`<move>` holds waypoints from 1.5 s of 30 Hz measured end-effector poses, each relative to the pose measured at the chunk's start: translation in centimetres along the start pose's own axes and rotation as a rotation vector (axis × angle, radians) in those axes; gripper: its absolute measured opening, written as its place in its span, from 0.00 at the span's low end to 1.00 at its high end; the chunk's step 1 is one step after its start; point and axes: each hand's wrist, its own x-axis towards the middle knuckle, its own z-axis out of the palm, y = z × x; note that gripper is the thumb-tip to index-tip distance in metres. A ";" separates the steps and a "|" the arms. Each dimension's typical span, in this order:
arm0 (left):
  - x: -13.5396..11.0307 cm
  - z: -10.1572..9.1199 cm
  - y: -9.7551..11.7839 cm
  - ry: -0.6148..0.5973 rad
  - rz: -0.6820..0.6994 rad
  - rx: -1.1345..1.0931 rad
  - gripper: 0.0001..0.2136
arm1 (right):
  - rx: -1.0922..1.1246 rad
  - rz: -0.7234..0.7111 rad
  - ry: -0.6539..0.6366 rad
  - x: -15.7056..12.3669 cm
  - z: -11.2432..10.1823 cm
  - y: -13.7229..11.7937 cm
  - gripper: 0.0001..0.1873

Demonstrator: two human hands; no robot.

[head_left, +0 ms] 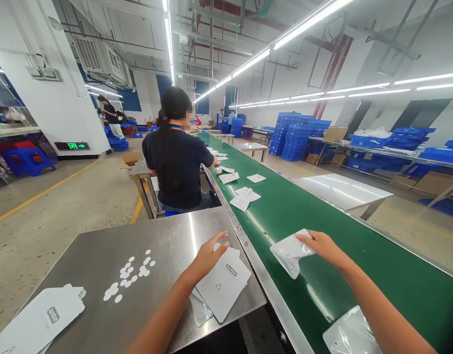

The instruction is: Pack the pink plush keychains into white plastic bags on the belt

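Note:
My right hand (320,246) pinches a white packet (287,253) by its upper right edge, just above the green conveyor belt (359,260). The packet's folded lower part looks like shiny plastic. On the metal table (156,319), my left hand (206,255) is open, thumb and fingers apart, at the far left edge of a small pile of white printed cards (226,282). A clear plastic bag (201,312) pokes out under that pile. Another packet (351,334) lies on the belt, partly hidden by my right forearm.
Small white round discs (126,275) lie scattered on the table. Left of them is a stack of white cards (49,314). Several packets (244,199) rest farther up the belt, where a co-worker (176,157) sits. Blue crates (294,135) stand beyond.

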 end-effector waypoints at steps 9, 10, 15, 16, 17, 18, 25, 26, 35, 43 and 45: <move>-0.6 -1.7 -3.5 0.179 -0.027 0.166 0.18 | -0.690 -0.062 0.105 10.8 3.5 -3.4 0.20; -0.6 -1.9 -3.9 0.190 -0.022 0.182 0.18 | -0.710 -0.098 0.097 12.4 4.7 -4.4 0.19; -0.8 -2.7 -5.4 0.244 -0.031 0.209 0.16 | -0.799 -0.147 0.062 19.2 9.8 -6.7 0.16; -0.9 -2.8 -5.5 0.248 -0.037 0.205 0.16 | -0.813 -0.144 0.053 20.1 10.3 -6.7 0.16; -0.9 -2.9 -5.6 0.250 -0.040 0.198 0.16 | -0.825 -0.137 0.044 20.8 10.6 -6.7 0.16; -0.9 -2.9 -5.6 0.254 -0.040 0.189 0.15 | -0.834 -0.129 0.036 21.3 10.8 -6.6 0.17; -0.7 -2.3 -4.4 0.247 -0.031 0.061 0.15 | -0.850 -0.073 0.184 18.4 8.9 -6.1 0.13; -0.5 -2.0 -3.9 0.234 -0.032 0.013 0.15 | -0.853 -0.078 0.224 17.1 8.3 -6.2 0.14; 2.6 3.3 2.0 -0.139 -0.239 -0.566 0.33 | -0.818 -0.665 0.630 -0.3 7.6 -11.9 0.12; -1.4 4.2 0.8 0.038 -0.205 -0.558 0.21 | -0.492 -0.902 0.273 -8.9 10.2 -17.3 0.08; -2.6 2.5 -0.2 0.038 -0.247 -0.508 0.20 | -0.376 -0.878 0.234 -8.1 9.2 -17.4 0.13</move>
